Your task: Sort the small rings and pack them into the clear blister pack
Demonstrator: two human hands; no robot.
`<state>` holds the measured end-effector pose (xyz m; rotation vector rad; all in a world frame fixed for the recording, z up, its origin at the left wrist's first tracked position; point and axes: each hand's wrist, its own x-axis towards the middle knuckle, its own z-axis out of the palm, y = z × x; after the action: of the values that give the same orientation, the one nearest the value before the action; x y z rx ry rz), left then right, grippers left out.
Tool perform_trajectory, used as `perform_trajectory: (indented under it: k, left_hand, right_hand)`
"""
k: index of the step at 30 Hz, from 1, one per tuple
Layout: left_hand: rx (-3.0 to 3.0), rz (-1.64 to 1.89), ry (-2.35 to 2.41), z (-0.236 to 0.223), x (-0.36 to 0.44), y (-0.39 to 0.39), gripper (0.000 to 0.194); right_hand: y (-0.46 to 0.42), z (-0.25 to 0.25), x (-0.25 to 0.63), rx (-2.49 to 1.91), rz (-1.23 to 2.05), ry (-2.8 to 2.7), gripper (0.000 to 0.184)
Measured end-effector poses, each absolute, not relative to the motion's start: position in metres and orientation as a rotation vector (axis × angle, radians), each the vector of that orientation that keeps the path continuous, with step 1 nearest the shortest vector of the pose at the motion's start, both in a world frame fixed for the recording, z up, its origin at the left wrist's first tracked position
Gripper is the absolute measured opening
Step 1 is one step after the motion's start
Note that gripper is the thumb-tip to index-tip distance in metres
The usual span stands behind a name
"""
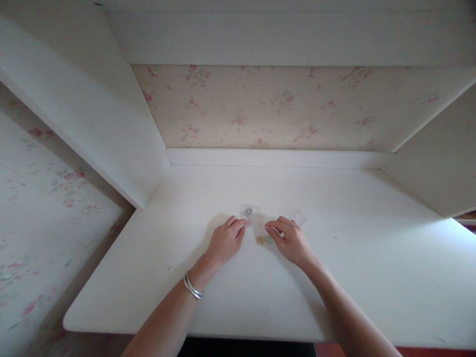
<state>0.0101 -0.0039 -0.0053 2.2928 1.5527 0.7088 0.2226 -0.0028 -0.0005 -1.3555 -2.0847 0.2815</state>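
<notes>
A small clear plastic box [257,210] lies on the white desk, with a small dark-and-silvery coil-like item [247,212] in its left part. My left hand [226,241] is closed, its thumb and forefinger pinched at the box's lower left edge. My right hand [292,241] is at the box's right, thumb and forefinger pressed together; whatever they hold is too small to make out. Just below the box lie a small gold-coloured round piece [261,240] and a pale green round piece [270,240], the latter close under my right fingers.
A flat, clear plastic piece [298,216], perhaps a lid, lies behind my right hand. The white desk [372,277] has side panels [111,99] left and right and a low back ledge [282,158]. A tiny dark speck [169,267] lies left of my left forearm.
</notes>
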Motion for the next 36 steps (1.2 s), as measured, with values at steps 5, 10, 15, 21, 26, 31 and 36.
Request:
perform_trajectory:
  k: [5,10,15,21,26,31,36]
  left_hand:
    - [2.297,0.680,1.576,-0.009,0.015,0.002,0.025]
    - [2.332,0.653,1.579,-0.012,0.015,0.004,0.025]
    - [2.361,0.674,1.528,-0.012,0.013,-0.002,0.025]
    - [2.386,0.676,1.456,-0.012,0.010,-0.009,0.024]
    - [2.393,0.654,1.448,-0.008,0.009,-0.013,0.025]
    - [2.404,0.667,1.487,-0.002,0.012,-0.017,0.027]
    - [2.508,0.602,1.430,0.002,0.020,-0.023,0.029]
  right_hand:
    - [-0.020,-0.005,0.226,-1.311,0.265,-2.277,0.021]
    - [-0.025,-0.004,0.220,-1.319,0.214,-2.409,0.018]
    - [-0.027,-0.002,0.217,-1.315,0.162,-2.471,0.020]
    - [-0.028,-0.007,0.218,-1.312,0.125,-2.466,0.022]
    - [-0.031,-0.007,0.219,-1.280,0.131,-2.416,0.023]
    - [-0.030,-0.007,0.222,-1.266,0.235,-2.293,0.022]
    - [-0.022,-0.006,0.225,-1.284,0.300,-2.089,0.022]
